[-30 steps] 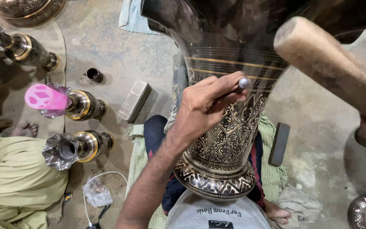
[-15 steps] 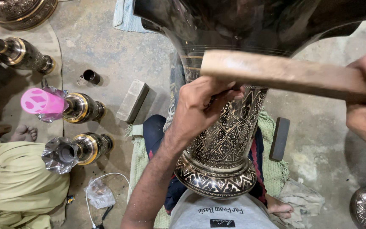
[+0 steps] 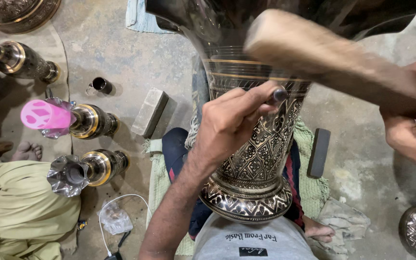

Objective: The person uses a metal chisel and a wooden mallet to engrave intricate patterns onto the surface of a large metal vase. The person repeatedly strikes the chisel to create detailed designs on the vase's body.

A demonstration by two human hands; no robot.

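Centre frame, the engraved vase (image 3: 261, 159) stood tilted against the lap: stiff metal, likely heavy, slick, best steadied at its neck. Left hand (image 3: 229, 127) was pinched shut on a chisel (image 3: 278, 95); right hand (image 3: 412, 127) gripped a blurred wooden mallet (image 3: 323, 60).

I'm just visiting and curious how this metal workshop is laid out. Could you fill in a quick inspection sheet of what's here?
Surface: bare concrete floor, green mat under the worker.
Job's things: large engraved vase; thin metal punch against it; wooden mallet, blurred.
Clutter: three smaller vases lying flat, stone block, dark bar, small cup, rags.
Hands: left hand pinches the punch; right hand grips the mallet.
Cables: white cable.
Surroundings: another person's foot.
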